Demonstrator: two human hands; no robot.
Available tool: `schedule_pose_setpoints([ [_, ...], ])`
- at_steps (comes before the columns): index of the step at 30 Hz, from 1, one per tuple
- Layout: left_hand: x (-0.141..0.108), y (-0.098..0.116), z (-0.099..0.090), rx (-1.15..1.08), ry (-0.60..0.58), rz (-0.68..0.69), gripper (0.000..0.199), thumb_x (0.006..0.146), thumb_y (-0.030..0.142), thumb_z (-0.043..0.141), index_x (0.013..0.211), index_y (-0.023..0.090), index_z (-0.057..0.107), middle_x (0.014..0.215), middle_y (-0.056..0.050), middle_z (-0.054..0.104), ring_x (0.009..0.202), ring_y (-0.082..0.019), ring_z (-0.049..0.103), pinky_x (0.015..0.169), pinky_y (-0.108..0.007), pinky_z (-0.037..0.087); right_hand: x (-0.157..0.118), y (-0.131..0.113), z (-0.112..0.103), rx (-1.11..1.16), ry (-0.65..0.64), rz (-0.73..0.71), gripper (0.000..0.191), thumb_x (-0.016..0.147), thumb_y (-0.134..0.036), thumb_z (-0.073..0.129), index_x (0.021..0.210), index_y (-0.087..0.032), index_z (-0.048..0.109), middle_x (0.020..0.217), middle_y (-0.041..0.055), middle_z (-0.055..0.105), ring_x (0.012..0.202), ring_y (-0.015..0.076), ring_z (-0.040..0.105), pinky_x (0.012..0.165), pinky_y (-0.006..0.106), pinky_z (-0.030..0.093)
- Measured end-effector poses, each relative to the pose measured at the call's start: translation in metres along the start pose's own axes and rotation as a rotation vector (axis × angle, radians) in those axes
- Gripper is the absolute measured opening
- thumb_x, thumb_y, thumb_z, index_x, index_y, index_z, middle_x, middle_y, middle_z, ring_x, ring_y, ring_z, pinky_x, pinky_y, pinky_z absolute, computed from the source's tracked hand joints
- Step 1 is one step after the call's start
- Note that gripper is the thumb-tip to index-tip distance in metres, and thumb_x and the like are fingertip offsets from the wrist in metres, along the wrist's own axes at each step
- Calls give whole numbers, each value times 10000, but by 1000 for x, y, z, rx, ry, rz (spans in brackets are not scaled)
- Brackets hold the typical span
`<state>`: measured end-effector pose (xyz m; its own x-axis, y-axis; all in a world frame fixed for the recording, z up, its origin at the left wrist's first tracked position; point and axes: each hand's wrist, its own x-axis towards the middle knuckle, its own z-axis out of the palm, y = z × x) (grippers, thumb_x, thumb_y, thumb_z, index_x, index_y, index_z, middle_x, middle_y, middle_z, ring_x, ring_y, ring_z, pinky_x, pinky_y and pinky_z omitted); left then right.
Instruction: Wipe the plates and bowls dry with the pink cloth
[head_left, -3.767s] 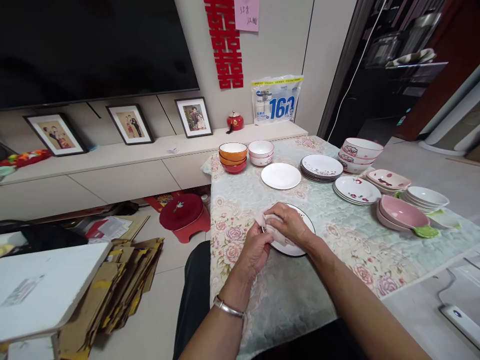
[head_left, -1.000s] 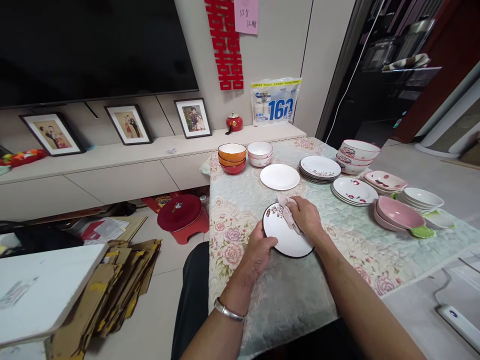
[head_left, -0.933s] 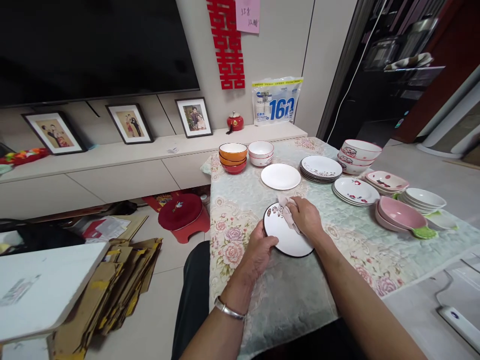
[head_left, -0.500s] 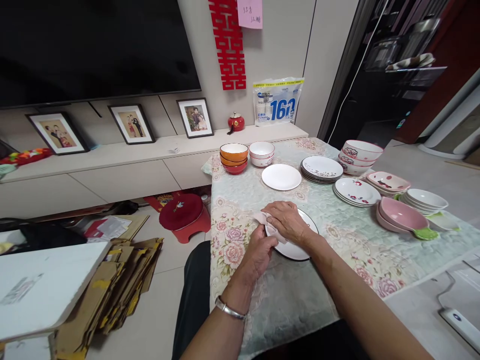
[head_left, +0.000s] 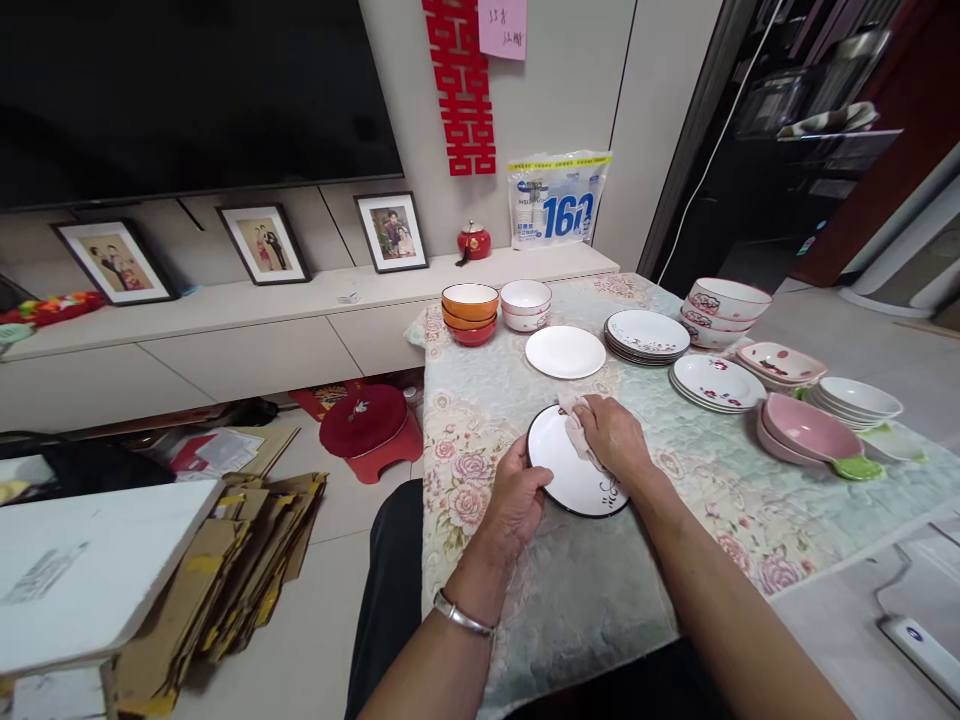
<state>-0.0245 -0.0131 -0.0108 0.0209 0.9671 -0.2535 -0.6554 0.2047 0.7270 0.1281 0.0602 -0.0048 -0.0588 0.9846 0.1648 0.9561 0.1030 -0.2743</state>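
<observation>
A white plate (head_left: 564, 470) with a dark rim and a brown pattern is tilted slightly over the table's near side. My left hand (head_left: 517, 490) grips its left edge, thumb on the upper face. Pressed to the plate's upper right is a pale cloth (head_left: 576, 425), bunched under the closed fingers of my right hand (head_left: 611, 437). Part of the plate's right side is hidden by that hand. Just beyond lies a plain white plate (head_left: 565, 353), which neither hand touches.
On the flowered tablecloth (head_left: 480, 390) stand orange bowls (head_left: 470, 302), white bowls (head_left: 526, 300), dark-rimmed plates (head_left: 647, 333), flowered plates (head_left: 718, 382), tall bowls (head_left: 726, 305) and pink dishes (head_left: 810, 425). A red stool (head_left: 371, 430) and flattened cardboard (head_left: 217, 580) are on the floor at left.
My right hand has moved with the cloth from the plate's left edge to its upper right, uncovering the plate's middle. My left hand still holds the left edge.
</observation>
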Motion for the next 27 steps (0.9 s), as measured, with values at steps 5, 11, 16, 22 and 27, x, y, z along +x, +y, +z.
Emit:
schedule_pose_setpoints([
  [5,-1,-2,-1,30,-59,-2,679,454,2,548,1102,146,687,941,-50,744,951,-241,653,793,-303,494,-4,-9,1,68,55,-240,323,1004,-337,422,1229,-229,627,1026,91,666,1019,254,581,827,338,351],
  [11,-3,-2,0,51,-109,-19,666,464,2,540,1096,158,685,893,-34,733,900,-220,655,758,-281,483,-6,-19,1,162,-31,-442,332,1004,-319,424,1260,-229,614,1133,97,642,1088,245,540,931,351,344],
  [16,-3,-2,1,73,-82,-33,624,461,30,560,1062,139,683,896,-54,740,890,-241,660,760,-307,493,-1,-13,5,193,-46,-242,318,1009,-347,406,1142,-199,653,1037,99,661,1006,227,572,832,298,377],
  [22,-3,-2,4,118,-38,-59,675,448,39,566,1111,129,655,886,-59,744,876,-256,663,737,-324,506,2,-3,9,182,11,-59,310,1002,-337,412,1140,-187,646,1051,104,685,989,224,598,788,283,372],
  [27,-1,-5,1,136,-17,-66,623,450,40,559,1059,125,661,842,-50,737,831,-238,660,695,-299,491,0,-6,7,135,3,-59,335,1012,-358,381,1087,-182,657,989,107,678,929,230,601,759,294,371],
])
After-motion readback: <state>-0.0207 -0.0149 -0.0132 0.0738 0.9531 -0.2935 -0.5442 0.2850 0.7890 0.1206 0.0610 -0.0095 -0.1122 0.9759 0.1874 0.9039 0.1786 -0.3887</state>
